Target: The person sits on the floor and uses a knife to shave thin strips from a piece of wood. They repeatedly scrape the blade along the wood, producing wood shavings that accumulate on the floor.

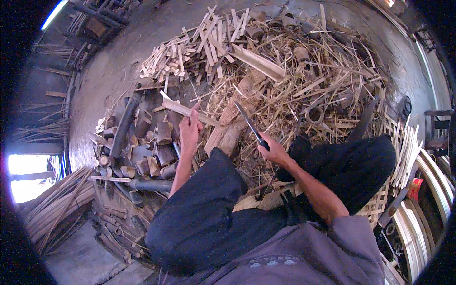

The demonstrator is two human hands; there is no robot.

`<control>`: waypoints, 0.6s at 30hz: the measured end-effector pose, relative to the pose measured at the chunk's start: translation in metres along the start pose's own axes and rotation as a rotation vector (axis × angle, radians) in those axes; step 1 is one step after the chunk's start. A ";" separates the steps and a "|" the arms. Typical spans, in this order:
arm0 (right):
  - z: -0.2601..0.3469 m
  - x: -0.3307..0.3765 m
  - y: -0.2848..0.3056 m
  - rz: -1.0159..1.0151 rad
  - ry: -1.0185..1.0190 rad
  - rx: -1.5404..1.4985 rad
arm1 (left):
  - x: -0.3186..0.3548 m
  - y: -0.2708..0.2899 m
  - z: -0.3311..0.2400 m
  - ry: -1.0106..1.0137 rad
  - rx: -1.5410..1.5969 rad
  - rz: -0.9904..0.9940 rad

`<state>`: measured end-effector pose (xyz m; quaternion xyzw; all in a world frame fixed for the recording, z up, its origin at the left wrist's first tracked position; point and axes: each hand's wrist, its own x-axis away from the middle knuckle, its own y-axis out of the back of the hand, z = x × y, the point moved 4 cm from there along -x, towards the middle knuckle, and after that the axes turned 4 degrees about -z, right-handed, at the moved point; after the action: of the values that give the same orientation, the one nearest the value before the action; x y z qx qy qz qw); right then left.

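Note:
My left hand (pixel 189 129) grips a flat pale bamboo strip (pixel 176 107) that runs from upper left to right across a wooden log (pixel 233 124). The log lies on the ground between my knees and serves as a block. My right hand (pixel 272 150) is closed on the dark handle of a knife (pixel 249 122). Its blade points up and left, its tip close above the log and a short way right of the strip. Both forearms come in from below over dark trousers.
Split bamboo slats (pixel 199 45) are heaped at the top. Thin shavings and strips (pixel 313 85) cover the ground to the right. Short bamboo tube sections (pixel 152 152) and a dark pole (pixel 124 124) lie at left. Woven bamboo lattice (pixel 403 156) sits far right.

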<state>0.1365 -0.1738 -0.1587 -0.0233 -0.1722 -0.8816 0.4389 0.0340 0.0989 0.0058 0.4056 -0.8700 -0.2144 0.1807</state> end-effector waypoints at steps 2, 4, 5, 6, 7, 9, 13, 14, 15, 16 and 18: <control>-0.003 0.007 -0.002 -0.047 0.032 0.016 | 0.004 0.002 0.015 -0.230 -0.190 -0.203; -0.011 0.011 0.001 -0.091 0.006 0.033 | 0.003 0.009 -0.012 -0.374 0.030 -0.331; -0.014 0.012 0.000 -0.100 -0.029 0.037 | 0.004 0.019 -0.032 -0.445 0.136 -0.402; -0.015 0.012 0.001 -0.122 -0.060 0.064 | 0.001 0.023 -0.046 -0.423 0.308 -0.440; -0.016 0.011 0.004 -0.148 -0.093 0.090 | -0.001 0.024 -0.063 -0.402 0.483 -0.473; 0.015 0.010 0.003 -0.182 -0.134 0.175 | 0.004 0.033 -0.073 -0.437 0.652 -0.506; 0.064 0.004 -0.007 -0.120 -0.209 0.110 | 0.009 0.027 -0.060 -0.446 0.618 -0.643; 0.076 0.001 -0.012 -0.073 -0.231 0.129 | 0.011 0.024 -0.058 -0.401 0.633 -0.675; 0.092 -0.001 -0.018 -0.055 -0.151 0.124 | 0.014 0.024 -0.055 -0.355 0.644 -0.712; 0.104 -0.004 -0.023 -0.041 -0.073 0.119 | 0.010 0.023 -0.049 -0.353 0.766 -0.678; 0.139 -0.010 -0.033 0.020 0.008 0.067 | 0.012 0.023 -0.043 -0.344 0.764 -0.707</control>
<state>0.1012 -0.1028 -0.0391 -0.0071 -0.1995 -0.8710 0.4490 0.0335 0.0931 0.0561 0.6690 -0.7138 0.0060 -0.2072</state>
